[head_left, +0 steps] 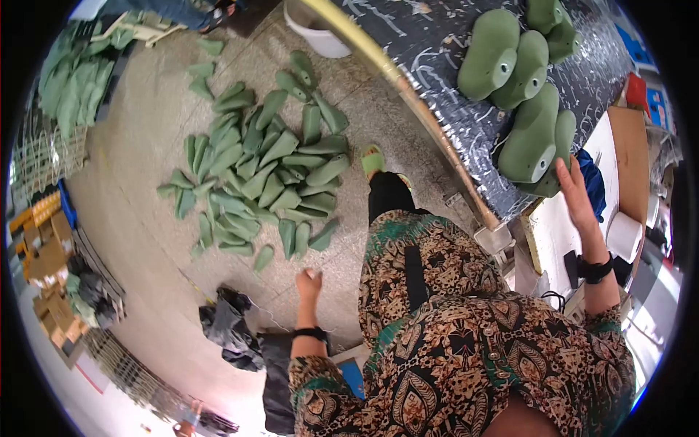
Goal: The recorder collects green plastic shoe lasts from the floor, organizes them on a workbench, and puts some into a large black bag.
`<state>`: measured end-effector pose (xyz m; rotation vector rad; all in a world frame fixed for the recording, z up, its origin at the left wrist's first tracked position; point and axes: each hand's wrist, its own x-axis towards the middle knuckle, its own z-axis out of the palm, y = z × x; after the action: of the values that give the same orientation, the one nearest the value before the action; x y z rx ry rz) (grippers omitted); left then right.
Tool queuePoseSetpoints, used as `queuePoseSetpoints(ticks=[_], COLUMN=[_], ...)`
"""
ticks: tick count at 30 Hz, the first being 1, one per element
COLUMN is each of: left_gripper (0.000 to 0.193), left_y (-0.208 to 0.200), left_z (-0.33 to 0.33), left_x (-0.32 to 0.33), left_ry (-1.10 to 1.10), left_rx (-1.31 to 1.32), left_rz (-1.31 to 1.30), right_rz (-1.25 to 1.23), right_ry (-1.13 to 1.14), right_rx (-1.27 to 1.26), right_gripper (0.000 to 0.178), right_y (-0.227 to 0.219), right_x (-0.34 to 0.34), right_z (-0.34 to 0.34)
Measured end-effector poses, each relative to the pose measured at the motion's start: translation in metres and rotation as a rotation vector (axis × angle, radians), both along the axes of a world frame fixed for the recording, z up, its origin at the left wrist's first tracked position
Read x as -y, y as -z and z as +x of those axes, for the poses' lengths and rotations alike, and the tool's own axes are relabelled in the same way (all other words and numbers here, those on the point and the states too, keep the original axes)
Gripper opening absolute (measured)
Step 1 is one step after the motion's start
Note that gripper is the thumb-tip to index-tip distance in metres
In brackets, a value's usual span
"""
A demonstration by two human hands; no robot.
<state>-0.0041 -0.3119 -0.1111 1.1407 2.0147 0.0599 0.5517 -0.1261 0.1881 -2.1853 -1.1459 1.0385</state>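
Observation:
Two pairs of green shoe lasts (526,142) stand on the dark, scuffed tabletop to my right, with more lasts (559,33) at its far end. My right hand (575,195) is at the nearest last (564,138), fingers stretched out along its end; they seem to touch it without wrapping round it. Down at my left side, above the floor, hangs my left hand (309,282) with its fingers curled in and nothing visible in them. A big heap of loose green lasts (266,167) covers the floor ahead and to the left.
Beyond the heap stands a white bucket (324,42) by the table's yellow edge (364,44). A black bag (229,328) lies on the floor near my left arm. Further left are a rack of lasts (76,87) and cardboard boxes (51,262). A white roll (624,237) sits beyond my right wrist.

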Motion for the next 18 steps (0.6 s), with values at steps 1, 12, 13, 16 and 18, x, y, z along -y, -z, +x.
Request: queuePoseSetpoints(ticks=[1, 12, 13, 16, 18], left_gripper=[0.038, 0.030, 0.030, 0.030, 0.029], left_y=[-0.001, 0.009, 0.010, 0.018, 0.033], left_z=[0.001, 0.053, 0.064, 0.080, 0.078], left_x=[0.039, 0.014, -0.003, -0.042, -0.056], left_ry=[-0.098, -0.315, -0.409, -0.470, -0.452], left_rx=[0.039, 0.272, 0.395, 0.558, 0.600], left_rz=[-0.100, -0.065, 0.001, 0.072, 0.113], right_rz=[-0.137, 0.192, 0.256, -0.008, -0.277], right_ry=[0.007, -0.801, -0.990, -1.157, -1.096], right_rx=[-0.046, 0.100, 0.177, 0.001, -0.029], right_gripper=[0.063, 0.035, 0.035, 0.041, 0.044], right_y=[-0.012, -0.007, 0.022, 0.132, 0.213], right_x=[-0.008, -0.053, -0.051, -0.048, -0.047], right_z=[-0.002, -0.200, -0.216, -0.242, -0.252])
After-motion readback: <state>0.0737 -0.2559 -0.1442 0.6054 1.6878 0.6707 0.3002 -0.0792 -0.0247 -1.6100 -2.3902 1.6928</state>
